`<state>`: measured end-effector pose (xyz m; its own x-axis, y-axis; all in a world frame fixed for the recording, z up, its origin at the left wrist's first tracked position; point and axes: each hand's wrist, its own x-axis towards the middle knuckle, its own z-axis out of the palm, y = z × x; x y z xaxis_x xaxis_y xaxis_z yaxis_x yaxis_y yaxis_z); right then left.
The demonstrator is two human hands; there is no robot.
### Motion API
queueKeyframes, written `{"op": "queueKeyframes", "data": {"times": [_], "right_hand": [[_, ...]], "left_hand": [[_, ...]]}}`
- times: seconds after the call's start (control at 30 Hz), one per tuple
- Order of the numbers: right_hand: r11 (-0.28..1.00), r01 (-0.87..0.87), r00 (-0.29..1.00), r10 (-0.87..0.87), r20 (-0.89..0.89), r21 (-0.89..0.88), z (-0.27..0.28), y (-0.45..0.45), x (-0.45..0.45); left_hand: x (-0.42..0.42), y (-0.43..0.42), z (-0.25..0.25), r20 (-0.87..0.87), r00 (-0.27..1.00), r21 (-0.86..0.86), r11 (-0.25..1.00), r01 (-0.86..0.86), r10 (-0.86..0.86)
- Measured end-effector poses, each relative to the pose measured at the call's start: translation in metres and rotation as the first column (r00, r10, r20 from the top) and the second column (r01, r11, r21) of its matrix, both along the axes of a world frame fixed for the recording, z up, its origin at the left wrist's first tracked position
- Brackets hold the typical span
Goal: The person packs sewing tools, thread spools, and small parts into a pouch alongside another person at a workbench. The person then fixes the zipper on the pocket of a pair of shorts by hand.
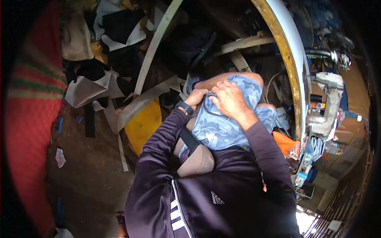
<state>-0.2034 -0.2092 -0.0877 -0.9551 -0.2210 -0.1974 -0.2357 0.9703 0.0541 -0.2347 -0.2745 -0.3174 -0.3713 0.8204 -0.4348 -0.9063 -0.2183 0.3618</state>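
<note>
My left hand [196, 98], with a dark watch at the wrist, is closed at one end of a thin dark strip [207, 108]. Beside it my right hand [230, 100] has its fingers bent over the same strip, close to the left fingertips. The strip curves down in a loop over the blue camouflage shorts [222, 129] on my lap. Just what the fingertips pinch is too small to make out. A beige padded piece with a black band [196, 160] lies against my lap, below the left forearm.
Scraps of white and black sheet [89, 89] and a yellow piece [145, 123] lie on the floor at left. A red cloth [31, 127] hangs at far left. At right stand a wood-edged table [295, 85], a sewing machine [330, 103] and an orange bag [285, 144].
</note>
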Motion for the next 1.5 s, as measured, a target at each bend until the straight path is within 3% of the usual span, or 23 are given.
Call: {"op": "queueKeyframes", "data": {"times": [0.07, 0.23, 0.5, 0.7, 0.9, 1.1, 1.2, 1.3, 1.33, 1.43, 1.5], "right_hand": [[0.999, 0.013, 0.998, -0.015, 0.059, 0.034, -0.022, -0.006, 0.0], [0.997, 0.036, 0.98, -0.048, 0.192, 0.066, -0.041, 0.025, 0.002], [0.992, -0.028, 0.99, 0.044, 0.132, -0.121, -0.039, 0.028, 0.008], [0.997, -0.015, 0.971, -0.004, 0.238, 0.079, -0.038, 0.026, 0.01], [0.985, -0.138, 0.99, 0.134, 0.044, 0.1, -0.041, 0.017, 0.004], [0.954, -0.239, 0.969, 0.223, 0.104, 0.181, -0.054, 0.013, 0.0], [0.919, -0.233, 0.96, 0.166, 0.225, 0.317, -0.058, 0.006, -0.005], [0.935, -0.246, 0.96, 0.2, 0.194, 0.257, -0.061, 0.009, -0.004], [0.936, -0.259, 0.959, 0.22, 0.181, 0.237, -0.06, 0.009, -0.005], [0.934, -0.291, 0.952, 0.261, 0.162, 0.207, -0.057, 0.007, -0.002], [0.917, -0.326, 0.941, 0.292, 0.17, 0.229, -0.059, 0.004, -0.003]], "left_hand": [[0.0, 0.001, 0.004, 0.026, 0.999, -0.042, 0.999, -0.024, 0.025], [-0.006, -0.013, -0.009, 0.014, 0.991, 0.067, 0.989, 0.135, -0.136], [-0.004, -0.016, 0.0, 0.021, 0.991, 0.107, 0.986, 0.127, -0.13], [-0.002, -0.018, 0.0, 0.053, 0.99, 0.104, 0.987, 0.123, -0.129], [-0.001, -0.017, -0.01, 0.072, 0.986, 0.104, 0.984, 0.142, -0.15], [-0.001, -0.017, -0.003, 0.034, 0.988, 0.055, 0.987, 0.15, -0.152], [-0.005, -0.017, -0.008, 0.038, 0.978, 0.082, 0.976, 0.201, -0.204], [-0.01, -0.023, 0.006, 0.085, 0.953, 0.092, 0.955, 0.282, -0.29], [-0.009, -0.016, -0.007, 0.104, 0.943, 0.204, 0.935, 0.291, -0.317], [-0.011, -0.005, -0.032, 0.068, 0.939, 0.276, 0.911, 0.308, -0.338], [-0.002, 0.002, -0.03, -0.041, 0.967, 0.15, 0.956, 0.253, -0.25]]}}
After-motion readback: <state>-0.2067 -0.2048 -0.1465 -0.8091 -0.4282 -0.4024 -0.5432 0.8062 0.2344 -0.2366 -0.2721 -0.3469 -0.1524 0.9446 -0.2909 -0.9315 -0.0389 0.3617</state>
